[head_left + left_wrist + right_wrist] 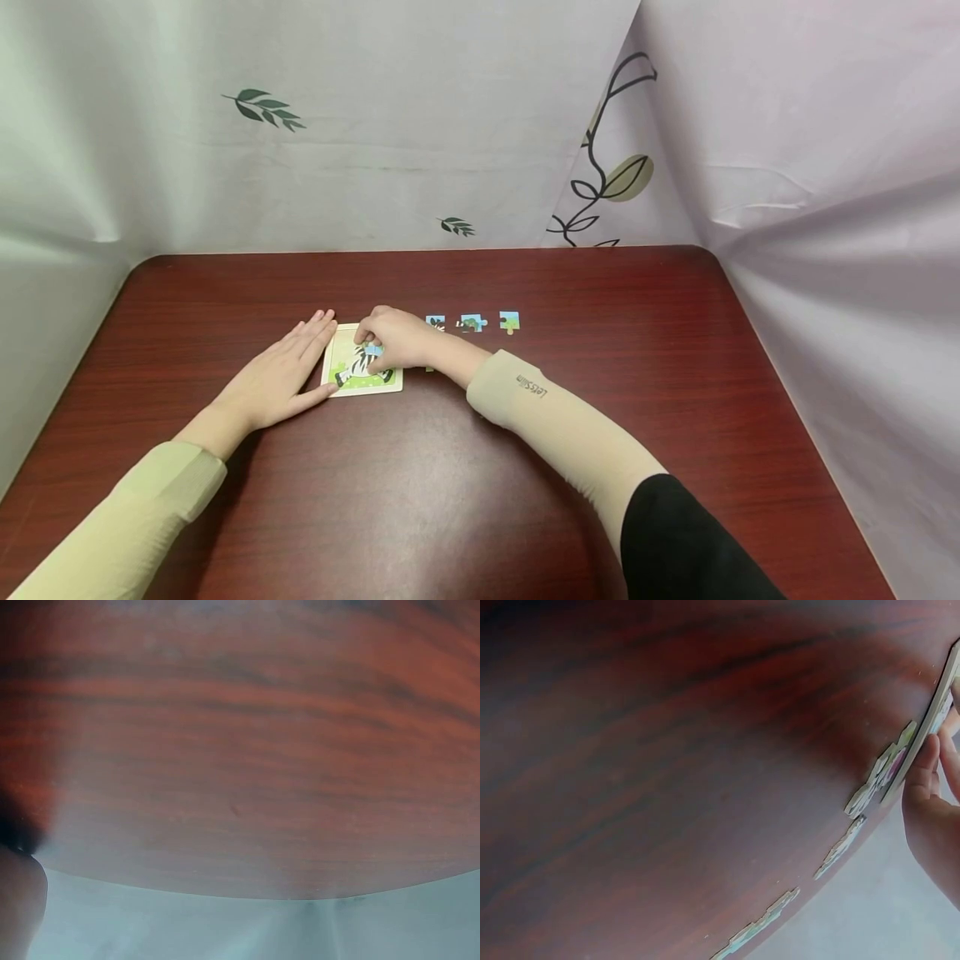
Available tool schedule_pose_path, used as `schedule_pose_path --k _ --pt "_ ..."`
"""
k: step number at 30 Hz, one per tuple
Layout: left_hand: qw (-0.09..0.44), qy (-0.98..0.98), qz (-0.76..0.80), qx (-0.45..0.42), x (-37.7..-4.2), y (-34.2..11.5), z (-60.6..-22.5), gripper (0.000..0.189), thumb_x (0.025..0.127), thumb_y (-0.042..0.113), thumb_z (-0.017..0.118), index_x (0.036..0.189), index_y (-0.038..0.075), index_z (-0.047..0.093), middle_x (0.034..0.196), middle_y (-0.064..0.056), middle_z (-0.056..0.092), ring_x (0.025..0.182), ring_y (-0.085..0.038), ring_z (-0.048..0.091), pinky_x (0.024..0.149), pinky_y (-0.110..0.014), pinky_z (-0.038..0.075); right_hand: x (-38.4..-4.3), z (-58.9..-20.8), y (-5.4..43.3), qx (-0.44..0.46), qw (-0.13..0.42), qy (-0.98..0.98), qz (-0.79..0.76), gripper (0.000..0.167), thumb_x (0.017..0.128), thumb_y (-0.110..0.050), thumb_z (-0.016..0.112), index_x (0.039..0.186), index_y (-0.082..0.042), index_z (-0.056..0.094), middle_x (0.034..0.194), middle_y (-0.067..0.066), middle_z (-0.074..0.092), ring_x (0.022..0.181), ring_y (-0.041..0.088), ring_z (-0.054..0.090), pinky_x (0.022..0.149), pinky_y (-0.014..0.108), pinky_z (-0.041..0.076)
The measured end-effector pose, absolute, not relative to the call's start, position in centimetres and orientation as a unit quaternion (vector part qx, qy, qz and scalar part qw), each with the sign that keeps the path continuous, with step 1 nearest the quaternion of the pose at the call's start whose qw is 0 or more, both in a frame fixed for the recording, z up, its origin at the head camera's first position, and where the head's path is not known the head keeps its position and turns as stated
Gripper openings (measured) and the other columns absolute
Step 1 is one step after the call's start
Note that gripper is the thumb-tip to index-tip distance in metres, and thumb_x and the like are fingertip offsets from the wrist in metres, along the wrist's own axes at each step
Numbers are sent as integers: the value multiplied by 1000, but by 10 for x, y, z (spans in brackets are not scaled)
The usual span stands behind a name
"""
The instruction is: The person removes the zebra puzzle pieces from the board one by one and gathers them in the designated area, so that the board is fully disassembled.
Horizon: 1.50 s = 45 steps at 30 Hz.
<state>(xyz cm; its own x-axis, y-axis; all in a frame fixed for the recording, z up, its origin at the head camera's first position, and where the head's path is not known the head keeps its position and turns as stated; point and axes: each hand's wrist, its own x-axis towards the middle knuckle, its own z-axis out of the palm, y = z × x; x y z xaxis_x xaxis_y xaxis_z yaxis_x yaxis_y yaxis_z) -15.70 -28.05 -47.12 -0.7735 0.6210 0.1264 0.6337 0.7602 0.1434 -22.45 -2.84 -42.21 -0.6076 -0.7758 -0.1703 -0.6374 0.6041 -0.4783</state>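
A small jigsaw board with a zebra picture lies on the table. Flat along its left side rests my left hand, fingers straight and thumb at the lower left corner. My right hand reaches over the board and pinches a puzzle piece with blue on it, low over the zebra. In the right wrist view, the fingers of that hand are at the board's edge, and the pinched piece is mostly hidden. The left wrist view has only a dark, blurred bit of hand.
Loose puzzle pieces lie in a row right of the board: one with black and white, one blue and green, one blue and green with a tab. Another is mostly covered by my right wrist. White curtains surround the dark red table.
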Motion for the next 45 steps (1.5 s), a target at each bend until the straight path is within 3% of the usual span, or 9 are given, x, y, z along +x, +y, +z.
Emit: schedule_pose_path --k 11,19,32,45 --pt "36 -938 -91 -333 -157 -281 -469 93 100 44 68 165 -6 24 174 -26 26 166 -33 19 134 -18 -6 -219 -421 -28 -387 166 888 -184 44 92 -28 85 132 -15 71 125 2 65 109 11 64 94 20 53" --pt "40 -937 -90 -334 -156 -280 -468 92 100 43 68 165 -7 25 173 -26 26 165 -35 21 134 -19 -5 -220 -421 -27 -385 161 883 -216 41 97 -23 79 135 -10 68 123 3 67 109 10 66 95 15 52" --pt "36 -938 -91 -332 -156 -279 -469 93 100 44 68 165 -6 25 174 -26 26 165 -36 22 134 -19 -6 -224 -420 -23 -393 146 873 -251 17 104 -14 67 119 -11 76 114 5 71 102 13 68 89 17 52" --pt "39 -937 -91 -336 -156 -281 -472 93 101 44 67 166 -5 23 174 -25 25 166 -33 18 135 -21 -4 -236 -414 -22 -404 171 844 -308 11 102 -11 69 108 -10 78 107 4 78 99 12 70 87 12 52"
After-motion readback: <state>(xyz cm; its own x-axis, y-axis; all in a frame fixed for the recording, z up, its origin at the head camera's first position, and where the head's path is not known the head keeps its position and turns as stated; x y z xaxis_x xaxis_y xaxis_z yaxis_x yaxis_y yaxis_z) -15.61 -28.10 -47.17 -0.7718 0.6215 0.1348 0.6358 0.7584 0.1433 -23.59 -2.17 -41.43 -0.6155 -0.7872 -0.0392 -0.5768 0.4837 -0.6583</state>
